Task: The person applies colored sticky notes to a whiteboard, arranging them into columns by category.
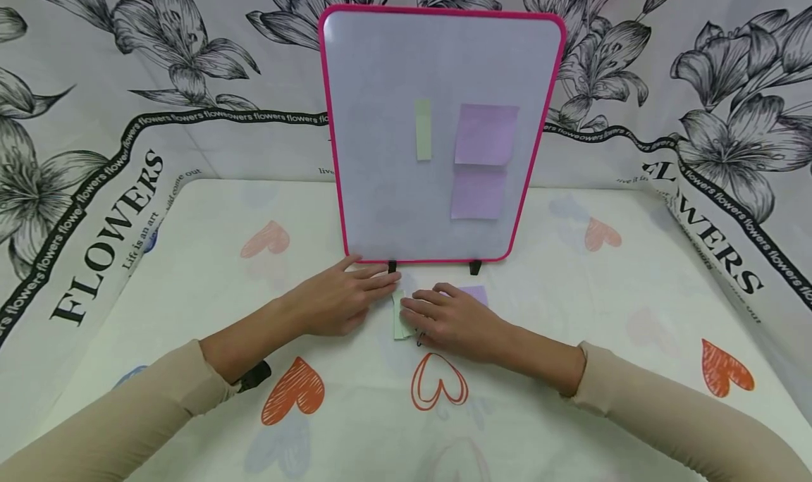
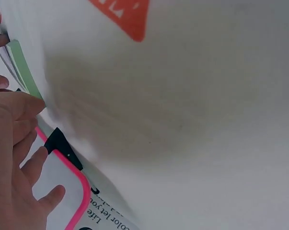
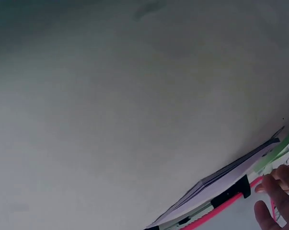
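Observation:
A narrow stack of green sticky notes (image 1: 401, 323) lies on the tabletop below the board. My left hand (image 1: 345, 299) pinches its far end with thumb and index finger, the other fingers spread toward the board's lower edge. At the near end, my right hand (image 1: 459, 325) grips the same green stack (image 2: 25, 72), its fingers covering part of it. Under the right hand is a purple sticky-note pad (image 1: 476, 294), mostly hidden; its layered edge (image 3: 216, 184) shows in the right wrist view. A tiny dark tip beside the right fingers is too small to identify.
A pink-framed whiteboard (image 1: 387, 200) stands upright on black feet (image 1: 475, 268) just beyond the hands. On it are one green strip (image 1: 423, 130) and two purple notes (image 1: 486, 135), one above the other. A heart-print cloth (image 1: 539, 411) covers the table; flowered fabric (image 1: 209, 66) hangs behind.

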The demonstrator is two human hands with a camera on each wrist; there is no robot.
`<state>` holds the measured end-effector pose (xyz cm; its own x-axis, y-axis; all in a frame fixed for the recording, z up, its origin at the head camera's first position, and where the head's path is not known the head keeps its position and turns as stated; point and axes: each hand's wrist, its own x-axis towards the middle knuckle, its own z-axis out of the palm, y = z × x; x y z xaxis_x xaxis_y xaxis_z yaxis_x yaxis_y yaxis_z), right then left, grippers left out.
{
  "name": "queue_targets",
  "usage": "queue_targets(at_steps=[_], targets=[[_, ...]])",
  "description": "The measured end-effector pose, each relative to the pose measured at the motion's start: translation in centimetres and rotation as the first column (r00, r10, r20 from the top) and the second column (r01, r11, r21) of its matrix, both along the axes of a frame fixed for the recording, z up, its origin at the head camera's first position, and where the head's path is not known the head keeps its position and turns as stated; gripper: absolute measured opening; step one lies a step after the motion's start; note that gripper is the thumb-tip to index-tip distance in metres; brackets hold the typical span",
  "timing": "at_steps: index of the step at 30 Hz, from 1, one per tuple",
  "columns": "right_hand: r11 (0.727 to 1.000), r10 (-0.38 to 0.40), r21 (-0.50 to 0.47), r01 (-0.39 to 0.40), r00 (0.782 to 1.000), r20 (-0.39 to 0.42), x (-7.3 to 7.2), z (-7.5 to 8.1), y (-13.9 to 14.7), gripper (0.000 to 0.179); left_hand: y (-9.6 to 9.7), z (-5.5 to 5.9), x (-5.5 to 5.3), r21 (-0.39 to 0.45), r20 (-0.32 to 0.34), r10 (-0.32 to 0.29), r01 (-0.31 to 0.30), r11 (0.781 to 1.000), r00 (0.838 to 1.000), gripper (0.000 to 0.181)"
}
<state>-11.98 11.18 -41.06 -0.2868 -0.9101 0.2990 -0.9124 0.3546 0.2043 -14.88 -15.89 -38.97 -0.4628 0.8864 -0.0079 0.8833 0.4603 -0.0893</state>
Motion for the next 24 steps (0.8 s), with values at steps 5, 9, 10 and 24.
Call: queue_targets(at_steps=[5,9,10,24], targets=[[1.000,-0.003,-0.001,0.003,1.000,-0.009,0.20,-0.09,-0.20,0.039,-0.15,-0.10,0.03,0.022,-0.012,-0.006,0.006,1.000,1.000,0.052],[1.000,0.002,0.000,-0.002,1.000,-0.011,0.19,-0.03,-0.30,0.035,-0.11,-0.14,0.02,0.028,-0.023,-0.012,0.013,1.000,1.000,0.052],[1.000,0.005,-0.001,-0.005,1.000,-0.013,0.16,-0.04,-0.34,0.033,-0.08,-0.15,0.03,0.025,-0.022,-0.011,0.012,1.000,1.000,0.052],[0.997,0.048,-0.051,-0.049,0.999,-0.016,0.02,0.17,-0.91,0.014,0.09,-0.46,-0.01,0.027,-0.013,-0.017,0.017,0.999,1.000,0.052]])
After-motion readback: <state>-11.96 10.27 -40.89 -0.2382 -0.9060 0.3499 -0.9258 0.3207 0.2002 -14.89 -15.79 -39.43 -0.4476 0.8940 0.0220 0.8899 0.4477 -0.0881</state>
